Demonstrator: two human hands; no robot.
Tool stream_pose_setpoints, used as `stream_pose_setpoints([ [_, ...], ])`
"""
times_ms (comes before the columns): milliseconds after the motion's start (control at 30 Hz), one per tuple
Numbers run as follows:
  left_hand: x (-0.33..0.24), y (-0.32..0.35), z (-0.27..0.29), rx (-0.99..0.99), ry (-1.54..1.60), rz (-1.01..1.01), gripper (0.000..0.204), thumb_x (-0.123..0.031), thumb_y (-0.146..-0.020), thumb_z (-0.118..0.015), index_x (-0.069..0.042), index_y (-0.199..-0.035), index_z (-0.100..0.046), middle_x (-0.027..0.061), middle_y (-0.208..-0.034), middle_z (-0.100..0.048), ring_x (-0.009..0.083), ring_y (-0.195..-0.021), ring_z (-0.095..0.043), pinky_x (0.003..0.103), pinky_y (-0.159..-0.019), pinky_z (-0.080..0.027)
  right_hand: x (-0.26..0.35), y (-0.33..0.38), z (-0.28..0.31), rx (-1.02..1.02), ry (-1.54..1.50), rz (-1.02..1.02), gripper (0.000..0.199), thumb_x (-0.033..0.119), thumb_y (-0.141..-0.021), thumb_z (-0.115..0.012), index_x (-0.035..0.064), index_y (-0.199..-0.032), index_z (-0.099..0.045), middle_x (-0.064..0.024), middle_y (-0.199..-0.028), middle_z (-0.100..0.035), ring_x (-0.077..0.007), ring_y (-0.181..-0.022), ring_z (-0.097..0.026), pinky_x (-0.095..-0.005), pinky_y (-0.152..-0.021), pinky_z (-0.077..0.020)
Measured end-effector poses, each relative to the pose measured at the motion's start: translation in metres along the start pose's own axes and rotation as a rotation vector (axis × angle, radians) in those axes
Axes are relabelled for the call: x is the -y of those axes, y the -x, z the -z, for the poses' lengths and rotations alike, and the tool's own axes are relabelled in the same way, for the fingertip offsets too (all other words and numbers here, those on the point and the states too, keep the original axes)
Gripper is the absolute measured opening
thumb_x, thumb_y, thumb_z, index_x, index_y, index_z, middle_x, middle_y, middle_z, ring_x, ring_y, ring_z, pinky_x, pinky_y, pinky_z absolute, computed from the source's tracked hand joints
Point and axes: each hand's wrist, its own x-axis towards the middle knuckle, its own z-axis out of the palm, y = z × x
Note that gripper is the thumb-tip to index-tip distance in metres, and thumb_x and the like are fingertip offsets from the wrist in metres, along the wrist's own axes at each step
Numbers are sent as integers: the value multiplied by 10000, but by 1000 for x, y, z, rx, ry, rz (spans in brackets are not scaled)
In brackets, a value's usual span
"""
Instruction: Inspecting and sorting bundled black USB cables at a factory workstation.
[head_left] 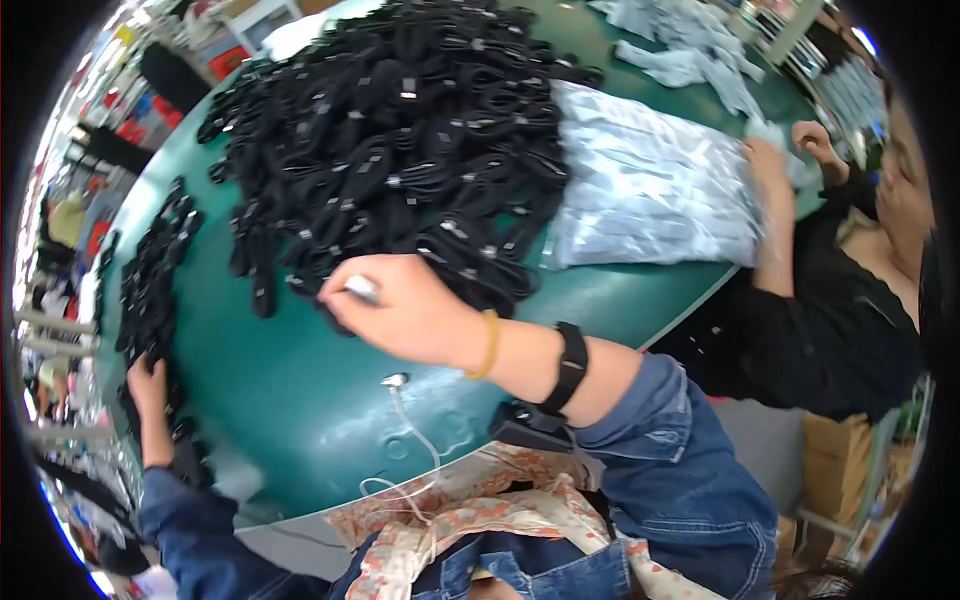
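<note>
My left hand [148, 392] is at the left side of the green table, its fingers closed around the end of a black bundle in a long row of black bundles [155, 275]. My right hand [400, 312] is over the near edge of a large heap of black folded bundles [390, 140] with small silvery pieces on them. Its fingers are curled closed around a small white and grey object [361, 289], whose kind I cannot make out. The bundles look like tied cords or straps. A yellow band and a black band circle my right forearm.
A big clear bag of pale items [655, 180] lies right of the heap. Another person's hand [768, 165] touches its far side. Loose pale gloves or cloths [690, 50] lie behind. A white cord with a metal end [397, 381] runs over the green table [300, 420] toward me.
</note>
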Motion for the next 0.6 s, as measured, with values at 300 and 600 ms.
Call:
stream_pose_setpoints([
  [300,60,-20,50,102,116,145,306,-131,-756,-472,38,-1007,-517,144,-937,-560,190,-877,-520,262,-790,-385,3,7,4,14,119,27,112,79,-710,-511,-11,-758,-559,-125,-679,-573,-198,-598,-559,-276,-549,-436],
  [600,-270,83,102,208,1464,-198,279,-99,-753,-491,0,-1011,-453,205,-1098,-441,268,-986,-458,337,-830,-407,4,7,-1,222,-5,-84,249,190,-766,-540,-8,-917,-552,-71,-672,-572,-126,-604,-540,-254,-552,-426],
])
